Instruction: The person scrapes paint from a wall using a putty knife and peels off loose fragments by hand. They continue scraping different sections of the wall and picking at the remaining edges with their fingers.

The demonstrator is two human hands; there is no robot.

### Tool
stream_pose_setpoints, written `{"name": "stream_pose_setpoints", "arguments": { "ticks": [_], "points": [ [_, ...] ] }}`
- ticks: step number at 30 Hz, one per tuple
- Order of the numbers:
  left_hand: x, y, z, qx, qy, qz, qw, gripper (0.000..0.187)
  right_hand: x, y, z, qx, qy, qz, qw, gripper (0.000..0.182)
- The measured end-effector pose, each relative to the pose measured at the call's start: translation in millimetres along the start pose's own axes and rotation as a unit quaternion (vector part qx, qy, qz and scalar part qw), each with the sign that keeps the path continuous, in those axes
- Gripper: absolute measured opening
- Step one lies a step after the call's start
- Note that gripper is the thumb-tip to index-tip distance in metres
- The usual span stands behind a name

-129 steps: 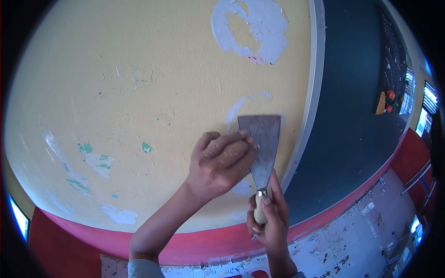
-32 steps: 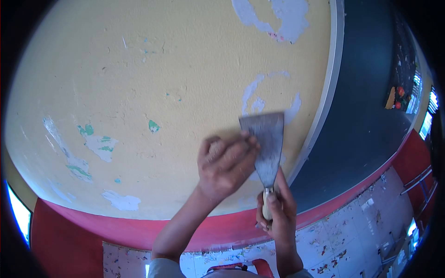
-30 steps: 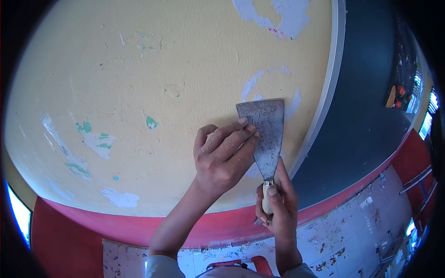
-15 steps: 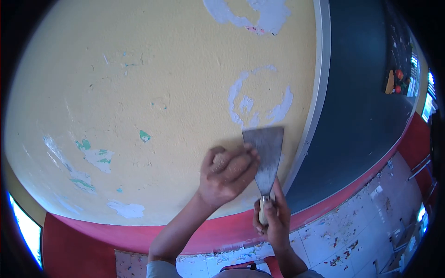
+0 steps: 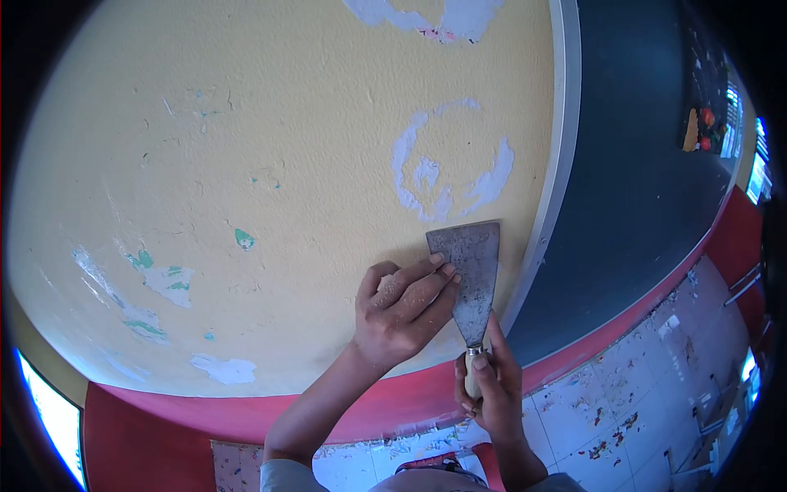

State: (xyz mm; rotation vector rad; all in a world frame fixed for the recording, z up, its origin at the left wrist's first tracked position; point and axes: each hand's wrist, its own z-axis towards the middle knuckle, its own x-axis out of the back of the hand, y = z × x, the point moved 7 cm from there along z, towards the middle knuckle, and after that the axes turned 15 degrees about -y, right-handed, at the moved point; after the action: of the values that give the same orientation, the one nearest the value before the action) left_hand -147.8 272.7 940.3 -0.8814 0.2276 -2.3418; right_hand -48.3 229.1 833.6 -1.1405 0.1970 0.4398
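Scraper [image 5: 471, 275] up against the wall [image 5: 311, 189], both hands on it!
I've got my right hand [image 5: 498, 394] wrapped snugly round the handle; my left hand [image 5: 402, 316] lays curved fingers on the blade, thumb hidden, so I can't tell if that grip pinches. The blade's edge sits just below a broken pale ring [image 5: 493, 179]. Coating's off there and in scattered patches [image 5: 225, 369], some green-flecked; yellow coating covers most of the wall, including much of the ring's middle. Flakes litter the floor [image 5: 566, 435] below.
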Motion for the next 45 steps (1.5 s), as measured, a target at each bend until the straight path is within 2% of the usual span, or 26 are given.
{"name": "stream_pose_setpoints", "arguments": {
  "ticks": [4,7,10,11,13,15,18,20,21,22,25,28,30,33,38,41,44,45],
  "points": [
    [8.1,-8.1,17.1,0.019,0.025,0.009,0.999,0.021,0.0,-16.8,10.0,-0.012,-0.005,-0.015,1.0,0.061],
    [-9.9,-7.3,11.8,0.01,-0.114,-0.062,0.992,0.032,14.3,-3.4,-2.1,-0.004,-0.019,-0.002,1.0,0.059],
    [-8.2,-15.3,4.4,-0.015,-0.156,0.074,0.985,0.042,35.1,31.4,-39.8,-0.005,-0.02,0.008,1.0,0.059],
    [-5.5,-28.6,4.4,0.011,-0.118,0.122,0.985,0.051,39.6,40.6,-52.4,-0.007,-0.013,0.022,1.0,0.06],
    [18.8,-52.0,27.3,0.13,-0.072,0.153,0.977,0.073,44.9,56.4,-71.8,-0.006,0.006,0.039,0.999,0.061],
    [16.6,-56.9,47.2,0.169,-0.089,0.229,0.955,0.079,49.2,65.2,-83.7,-0.002,0.029,0.04,0.999,0.063],
    [-34.9,-27.8,41.3,0.066,-0.208,0.237,0.947,0.081,48.5,60.4,-84.6,0.024,0.029,0.015,0.999,0.063],
    [-67.1,3.8,18.0,-0.045,-0.305,0.211,0.927,0.072,48.8,54.8,-86.2,0.053,0.031,0.007,0.998,0.063],
    [-69.4,16.2,6.9,-0.116,-0.318,0.116,0.934,0.059,49.6,50.9,-86.3,0.068,0.031,0.003,0.997,0.063],
    [-65.9,23.8,-3.9,-0.191,-0.291,0.007,0.937,0.04,49.1,48.8,-85.5,0.057,0.027,0.007,0.998,0.063],
    [-56.0,17.5,-36.2,-0.191,-0.255,-0.086,0.944,0.027,47.7,42.3,-75.9,0.047,0.015,0.015,0.999,0.062],
    [-10.4,1.5,-13.3,-0.104,-0.063,0.006,0.993,0.028,39.5,38.9,-54.1,0.058,-0.018,0.023,0.998,0.06],
    [-1.8,0.0,6.9,-0.096,-0.068,0.045,0.992,0.027,27.9,29.8,-30.7,0.048,-0.058,0.041,0.996,0.059],
    [-4.9,-3.9,16.3,-0.115,-0.087,0.078,0.987,0.028,17.4,25.0,-6.1,0.027,-0.055,0.108,0.992,0.058],
    [-12.3,-7.1,15.5,-0.091,-0.062,0.031,0.993,0.021,20.6,22.0,-1.0,0.015,-0.052,0.112,0.992,0.059],
    [-9.7,-1.1,15.3,-0.106,-0.073,0.078,0.989,0.022,15.9,17.7,-3.6,0.011,-0.038,0.105,0.994,0.06],
    [-1.6,-6.9,31.7,-0.07,-0.039,0.101,0.992,0.033,13.7,5.9,5.9,0.019,-0.049,0.083,0.995,0.06],
    [-3.6,-5.1,29.6,-0.075,-0.055,0.095,0.991,0.032,14.5,6.4,5.2,0.024,-0.052,0.081,0.995,0.06]
  ]
}}
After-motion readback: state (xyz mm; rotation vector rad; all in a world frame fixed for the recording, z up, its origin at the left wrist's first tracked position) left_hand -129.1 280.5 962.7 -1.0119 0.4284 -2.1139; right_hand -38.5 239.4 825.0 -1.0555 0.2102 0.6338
